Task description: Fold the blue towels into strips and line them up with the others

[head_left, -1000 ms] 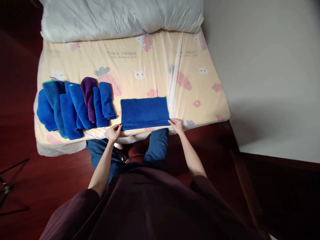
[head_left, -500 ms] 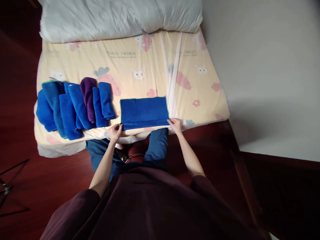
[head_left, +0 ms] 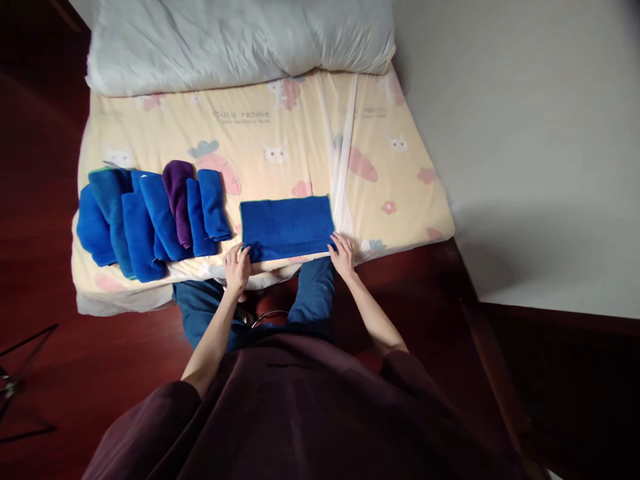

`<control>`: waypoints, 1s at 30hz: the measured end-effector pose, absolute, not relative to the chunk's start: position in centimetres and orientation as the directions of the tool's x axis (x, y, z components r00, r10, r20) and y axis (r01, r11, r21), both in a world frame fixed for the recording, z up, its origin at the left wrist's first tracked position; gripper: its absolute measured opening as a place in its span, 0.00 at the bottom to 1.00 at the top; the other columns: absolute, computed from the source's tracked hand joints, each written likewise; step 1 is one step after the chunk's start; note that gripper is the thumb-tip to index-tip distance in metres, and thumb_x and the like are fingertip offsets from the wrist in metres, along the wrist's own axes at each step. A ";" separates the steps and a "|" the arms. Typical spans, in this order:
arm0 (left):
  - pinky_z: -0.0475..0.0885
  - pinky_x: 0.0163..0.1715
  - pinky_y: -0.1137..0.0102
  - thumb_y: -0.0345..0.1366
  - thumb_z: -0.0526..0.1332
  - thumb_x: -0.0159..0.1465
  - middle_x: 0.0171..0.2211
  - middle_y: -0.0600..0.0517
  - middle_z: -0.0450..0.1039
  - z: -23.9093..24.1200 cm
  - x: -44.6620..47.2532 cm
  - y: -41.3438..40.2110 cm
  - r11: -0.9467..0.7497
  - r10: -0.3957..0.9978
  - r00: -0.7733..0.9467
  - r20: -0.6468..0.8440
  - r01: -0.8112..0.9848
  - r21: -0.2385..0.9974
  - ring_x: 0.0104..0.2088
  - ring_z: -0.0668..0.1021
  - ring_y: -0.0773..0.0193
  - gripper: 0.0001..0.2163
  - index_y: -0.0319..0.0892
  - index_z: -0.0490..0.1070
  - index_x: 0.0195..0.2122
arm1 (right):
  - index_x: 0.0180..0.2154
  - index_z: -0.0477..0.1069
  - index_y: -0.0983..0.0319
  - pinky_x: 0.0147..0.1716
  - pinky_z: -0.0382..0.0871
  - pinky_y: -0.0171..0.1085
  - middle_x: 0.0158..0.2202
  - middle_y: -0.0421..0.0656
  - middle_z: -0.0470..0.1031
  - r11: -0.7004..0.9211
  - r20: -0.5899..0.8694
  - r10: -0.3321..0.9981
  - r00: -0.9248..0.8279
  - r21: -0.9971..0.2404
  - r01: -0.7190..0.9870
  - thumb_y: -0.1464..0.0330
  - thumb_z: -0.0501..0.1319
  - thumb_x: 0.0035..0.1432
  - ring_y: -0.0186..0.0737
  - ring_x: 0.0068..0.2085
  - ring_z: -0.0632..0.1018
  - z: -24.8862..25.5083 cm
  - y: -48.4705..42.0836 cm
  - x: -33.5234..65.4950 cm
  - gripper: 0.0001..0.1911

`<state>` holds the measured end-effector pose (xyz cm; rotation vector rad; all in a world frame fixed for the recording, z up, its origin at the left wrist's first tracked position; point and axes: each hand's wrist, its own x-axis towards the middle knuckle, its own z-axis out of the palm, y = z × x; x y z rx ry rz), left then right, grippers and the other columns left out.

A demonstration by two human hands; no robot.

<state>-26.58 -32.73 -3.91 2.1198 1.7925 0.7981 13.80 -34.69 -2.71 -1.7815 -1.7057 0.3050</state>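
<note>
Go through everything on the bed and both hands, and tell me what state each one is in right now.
Blue towel: folded flat, near bed edge.
Left hand: fingers on towel's near left corner.
Right hand: fingers on towel's near right corner.
Rolled towels: row of blue rolls, one purple, leaning together.
Pillow: lying across the bed's far end.

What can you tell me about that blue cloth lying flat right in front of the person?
The flat blue towel looks like soft, fuzzy terry or microfibre, deep blue with a thin green edging. It is folded into a wide rectangle and lies flat near the front edge of the bed. The left hand is at its near left corner and the right hand at its near right corner. A row of rolled towels lies just left of it.
</note>
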 end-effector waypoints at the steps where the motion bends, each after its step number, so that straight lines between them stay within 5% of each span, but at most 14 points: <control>1: 0.62 0.67 0.49 0.34 0.53 0.73 0.67 0.39 0.69 -3.8 -26.8 -33.1 -0.279 0.954 0.174 0.245 0.816 0.506 0.69 0.69 0.47 0.18 0.45 0.73 0.61 | 0.61 0.77 0.59 0.69 0.66 0.54 0.66 0.49 0.75 0.088 0.252 0.965 0.072 -0.572 0.815 0.61 0.55 0.73 0.52 0.66 0.75 -2.5 -35.1 13.7 0.22; 6: 0.59 0.72 0.48 0.30 0.50 0.71 0.68 0.42 0.70 -3.6 -27.6 -34.3 -0.503 0.858 0.480 0.183 0.712 0.491 0.73 0.66 0.50 0.25 0.44 0.71 0.66 | 0.64 0.75 0.57 0.71 0.64 0.52 0.68 0.45 0.72 0.237 0.185 0.969 -0.163 -0.518 0.822 0.64 0.53 0.74 0.47 0.71 0.71 -2.2 -36.6 14.0 0.23; 13: 0.57 0.74 0.47 0.38 0.51 0.74 0.72 0.40 0.62 -3.6 -27.1 -34.3 -0.398 0.915 0.373 0.152 0.774 0.492 0.74 0.63 0.48 0.26 0.40 0.64 0.73 | 0.70 0.66 0.59 0.75 0.57 0.54 0.72 0.45 0.65 0.228 0.109 0.974 -0.200 -0.438 0.869 0.68 0.49 0.74 0.45 0.74 0.65 -2.8 -36.8 14.9 0.27; 20: 0.61 0.69 0.49 0.35 0.51 0.73 0.71 0.39 0.63 -3.9 -27.2 -33.9 -0.333 0.942 0.307 0.135 0.809 0.485 0.71 0.68 0.46 0.27 0.40 0.63 0.73 | 0.72 0.63 0.63 0.74 0.56 0.56 0.73 0.49 0.62 0.137 0.075 0.990 -0.117 -0.391 0.910 0.70 0.47 0.74 0.49 0.74 0.65 -3.0 -36.8 14.4 0.29; 30: 0.64 0.63 0.47 0.28 0.51 0.69 0.66 0.36 0.70 -3.8 -26.4 -31.5 -0.337 0.940 0.328 0.097 0.835 0.435 0.69 0.70 0.43 0.27 0.38 0.69 0.68 | 0.65 0.74 0.65 0.66 0.66 0.55 0.66 0.53 0.73 0.131 0.059 0.991 -0.118 -0.342 0.930 0.76 0.57 0.64 0.54 0.68 0.73 -3.3 -33.3 13.8 0.29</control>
